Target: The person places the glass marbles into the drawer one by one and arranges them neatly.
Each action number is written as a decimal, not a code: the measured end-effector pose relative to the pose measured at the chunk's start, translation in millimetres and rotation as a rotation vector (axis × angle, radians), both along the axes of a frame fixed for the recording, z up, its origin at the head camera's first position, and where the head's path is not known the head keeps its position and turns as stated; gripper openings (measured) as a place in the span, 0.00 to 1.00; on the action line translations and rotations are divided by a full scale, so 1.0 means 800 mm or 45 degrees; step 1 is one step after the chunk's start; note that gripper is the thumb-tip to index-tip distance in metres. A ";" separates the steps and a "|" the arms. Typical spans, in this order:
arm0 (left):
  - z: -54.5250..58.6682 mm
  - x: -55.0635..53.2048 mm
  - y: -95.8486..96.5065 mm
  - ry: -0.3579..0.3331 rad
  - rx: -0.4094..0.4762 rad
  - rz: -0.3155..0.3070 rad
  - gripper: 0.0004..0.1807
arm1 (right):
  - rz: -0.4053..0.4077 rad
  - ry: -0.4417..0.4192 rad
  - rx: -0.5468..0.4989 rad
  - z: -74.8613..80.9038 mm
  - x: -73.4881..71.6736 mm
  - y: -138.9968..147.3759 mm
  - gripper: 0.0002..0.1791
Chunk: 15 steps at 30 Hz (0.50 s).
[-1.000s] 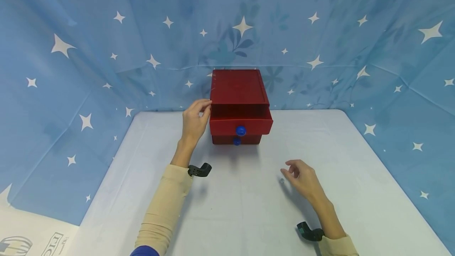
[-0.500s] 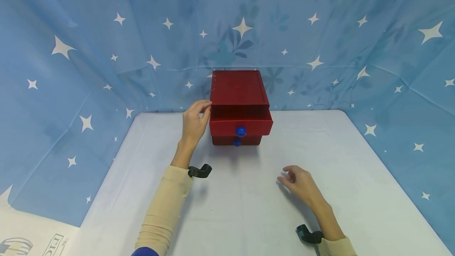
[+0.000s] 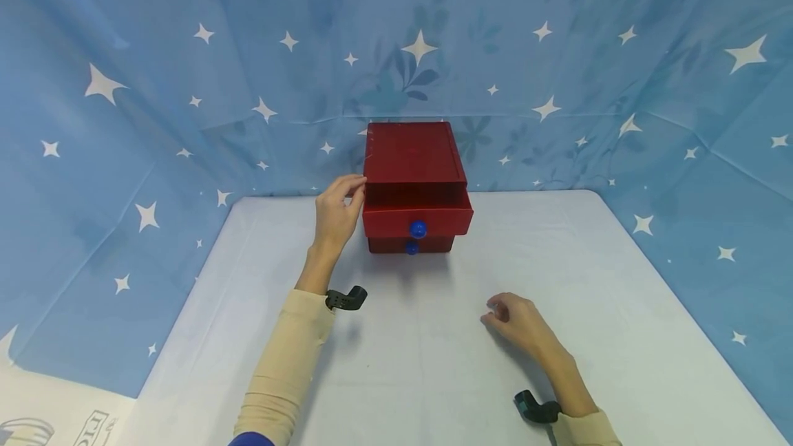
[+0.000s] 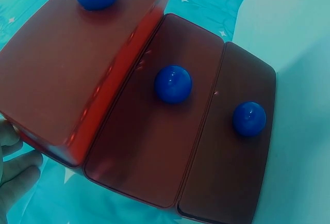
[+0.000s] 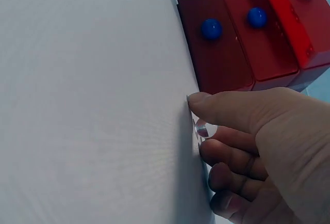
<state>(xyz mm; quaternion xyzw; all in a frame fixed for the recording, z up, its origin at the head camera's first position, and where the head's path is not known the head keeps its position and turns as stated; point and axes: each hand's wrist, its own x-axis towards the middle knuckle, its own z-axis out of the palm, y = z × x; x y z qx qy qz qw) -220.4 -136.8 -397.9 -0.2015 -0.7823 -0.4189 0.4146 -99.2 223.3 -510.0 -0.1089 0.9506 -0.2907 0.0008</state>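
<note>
A red chest of three drawers stands at the back of the table. Its top drawer is pulled out; the middle drawer and bottom drawer are pushed in. Each front bears a round blue knob. My left hand rests its extended fingertips at the chest's left side, near the top. Down at the table on the right, my right hand has thumb and curled fingers round a small clear ball. The ball shows between thumb and forefinger in the right wrist view.
A white cloth covers the table. Behind and at the sides hangs a blue starred curtain, close to the chest's back. A black wrist camera sits on the left wrist, another camera on the right.
My right hand has moved slightly left and down, and its fingers have come round the clear ball, which earlier lay beside the thumb. The left hand and the drawers stay as they were.
</note>
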 end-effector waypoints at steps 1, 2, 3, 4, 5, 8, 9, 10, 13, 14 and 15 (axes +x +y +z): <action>0.000 0.000 0.000 -0.004 -0.001 -0.001 0.09 | 0.005 0.000 0.003 0.000 0.000 0.000 0.14; 0.000 0.000 -0.001 -0.006 -0.002 -0.002 0.09 | 0.007 0.000 0.008 0.000 0.000 0.000 0.14; 0.000 -0.001 -0.001 -0.009 -0.002 -0.006 0.10 | 0.009 0.001 0.012 0.000 0.000 0.000 0.13; 0.000 -0.001 -0.001 -0.010 -0.004 -0.010 0.10 | 0.009 -0.001 0.017 0.000 0.000 0.000 0.12; 0.000 -0.001 -0.002 -0.011 -0.007 -0.012 0.10 | 0.009 -0.002 0.023 0.000 0.000 0.000 0.11; 0.000 -0.001 -0.002 -0.015 -0.019 -0.014 0.10 | 0.011 -0.010 0.033 0.001 0.000 0.000 0.08; 0.000 -0.001 -0.002 -0.018 -0.024 -0.012 0.10 | 0.012 -0.014 0.034 0.002 0.000 -0.001 0.07; 0.000 -0.001 -0.002 -0.018 -0.028 -0.011 0.10 | 0.014 -0.019 0.034 0.002 0.000 -0.001 0.07; 0.000 0.001 -0.003 -0.029 -0.031 -0.010 0.10 | 0.016 -0.027 0.032 0.003 0.001 -0.002 0.06; 0.000 0.001 -0.003 -0.032 -0.032 -0.009 0.10 | 0.015 -0.027 0.032 0.003 0.001 -0.002 0.06; 0.000 0.002 -0.003 -0.035 -0.032 -0.009 0.11 | 0.015 -0.028 0.031 0.004 0.001 -0.002 0.05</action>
